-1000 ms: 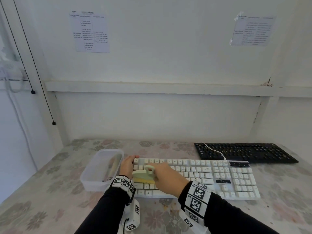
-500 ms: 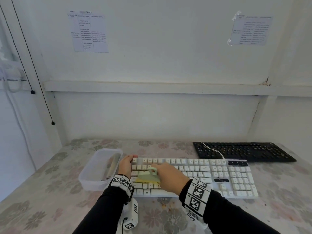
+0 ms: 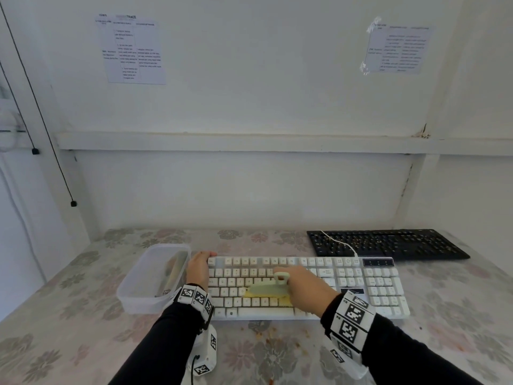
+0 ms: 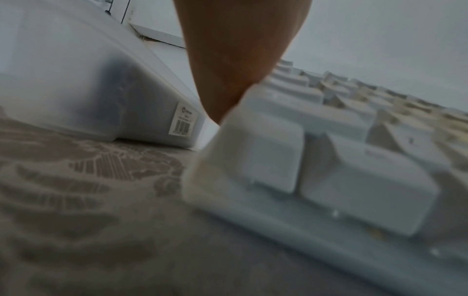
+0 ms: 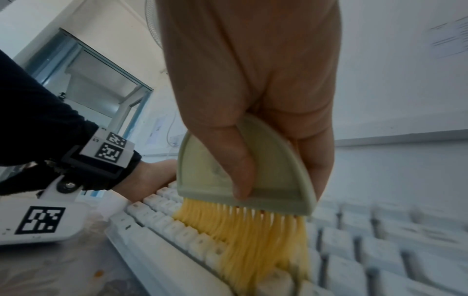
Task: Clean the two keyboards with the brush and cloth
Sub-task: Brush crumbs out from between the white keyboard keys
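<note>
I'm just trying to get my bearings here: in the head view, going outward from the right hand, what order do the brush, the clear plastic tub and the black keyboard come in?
1. Brush: held in the right hand, over the white keyboard.
2. Clear plastic tub: to the left, past the left hand.
3. Black keyboard: at the back right of the table, clearly farthest.
</note>
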